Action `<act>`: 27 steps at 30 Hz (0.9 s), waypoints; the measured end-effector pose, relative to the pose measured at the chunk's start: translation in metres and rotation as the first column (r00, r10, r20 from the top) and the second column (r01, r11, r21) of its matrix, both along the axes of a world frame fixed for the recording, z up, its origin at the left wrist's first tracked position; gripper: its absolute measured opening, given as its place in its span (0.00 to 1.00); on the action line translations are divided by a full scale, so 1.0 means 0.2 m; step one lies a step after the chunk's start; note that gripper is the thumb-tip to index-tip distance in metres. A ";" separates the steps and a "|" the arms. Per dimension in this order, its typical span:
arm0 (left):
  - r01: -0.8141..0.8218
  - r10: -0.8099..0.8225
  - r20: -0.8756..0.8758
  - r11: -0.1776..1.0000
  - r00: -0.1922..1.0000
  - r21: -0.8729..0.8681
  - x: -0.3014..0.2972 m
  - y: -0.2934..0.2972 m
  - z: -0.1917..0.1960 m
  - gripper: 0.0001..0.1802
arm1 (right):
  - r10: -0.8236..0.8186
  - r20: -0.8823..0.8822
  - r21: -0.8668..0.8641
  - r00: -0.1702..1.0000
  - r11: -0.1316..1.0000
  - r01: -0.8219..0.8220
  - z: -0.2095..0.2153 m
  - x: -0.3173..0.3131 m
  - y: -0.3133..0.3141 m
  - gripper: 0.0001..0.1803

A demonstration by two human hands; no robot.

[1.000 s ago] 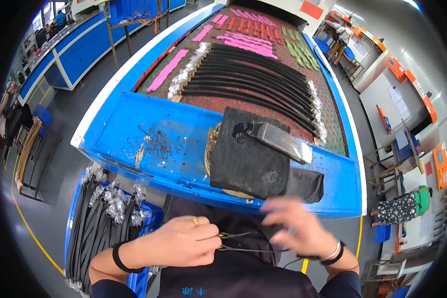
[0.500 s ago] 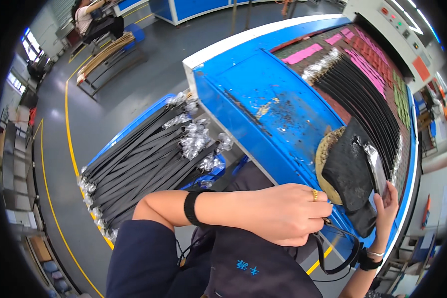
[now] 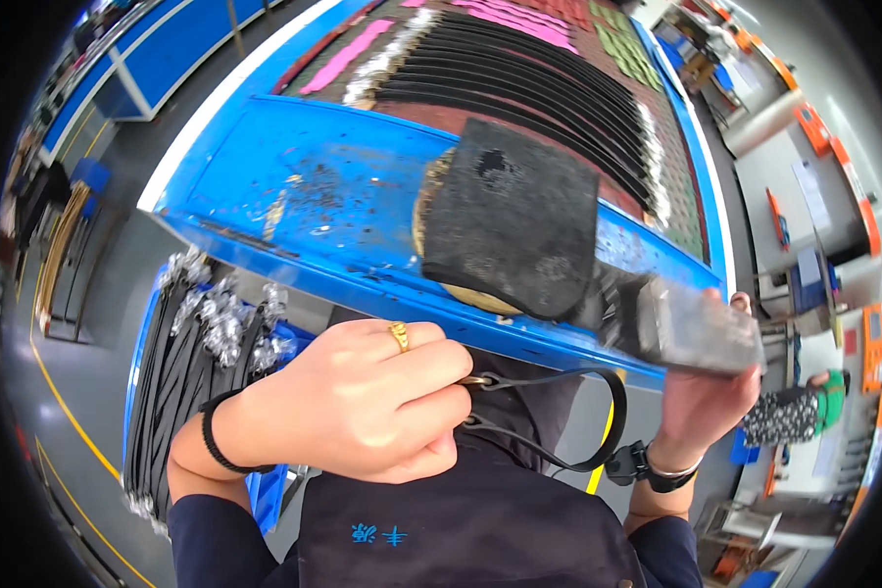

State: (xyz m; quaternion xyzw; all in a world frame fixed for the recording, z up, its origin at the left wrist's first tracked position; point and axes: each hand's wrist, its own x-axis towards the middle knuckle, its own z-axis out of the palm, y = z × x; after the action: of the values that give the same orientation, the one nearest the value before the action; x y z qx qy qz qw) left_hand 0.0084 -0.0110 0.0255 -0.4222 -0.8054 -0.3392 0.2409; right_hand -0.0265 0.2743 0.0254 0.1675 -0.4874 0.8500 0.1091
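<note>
My left hand (image 3: pixel 363 397), with a gold ring, is closed on the metal-fitted ends of a thin black strap (image 3: pixel 612 416). The strap loops across toward my right wrist. My right hand (image 3: pixel 706 412) grips a shiny grey block (image 3: pixel 701 328) with a darker part at its left end; motion blurs it, so I cannot tell its kind. A worn black pad (image 3: pixel 510 220) lies left of it, over a round beige piece (image 3: pixel 431 201), on the blue machine bed (image 3: pixel 343 147).
Black strips (image 3: pixel 519 73) with clear-wrapped ends lie side by side on the machine's mesh belt, near pink strips (image 3: pixel 348 54) and green pieces (image 3: pixel 627 54). More wrapped strips (image 3: pixel 167 392) fill a blue holder at my left. A person in green (image 3: pixel 831 402) is at far right.
My view has turned to the right. My right hand has lifted the grey block off the black pad's right side and turned it. My left hand still grips the strap ends.
</note>
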 end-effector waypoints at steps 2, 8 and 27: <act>0.020 -0.020 0.004 1.000 1.000 -0.014 -0.02 0.03 0.01 0.10 | 0.003 -0.002 0.212 1.000 0.977 -0.003 -0.01 0.06 0.00 0.39; 0.018 -0.017 0.006 1.000 1.000 -0.013 -0.02 0.09 0.03 0.10 | -0.157 0.116 0.239 0.981 0.963 0.126 0.00 0.14 -0.05 0.46; 0.033 -0.033 0.053 0.999 0.998 -0.004 -0.02 0.12 0.04 0.10 | -0.151 0.000 0.302 0.989 0.942 0.144 -0.01 0.15 -0.04 0.41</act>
State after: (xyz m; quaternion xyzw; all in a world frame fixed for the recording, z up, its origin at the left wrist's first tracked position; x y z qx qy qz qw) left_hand 0.0041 0.0134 0.0331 -0.4271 -0.8052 -0.3521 0.2127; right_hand 0.0029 0.2660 0.0236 0.1354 -0.6237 0.7570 0.1399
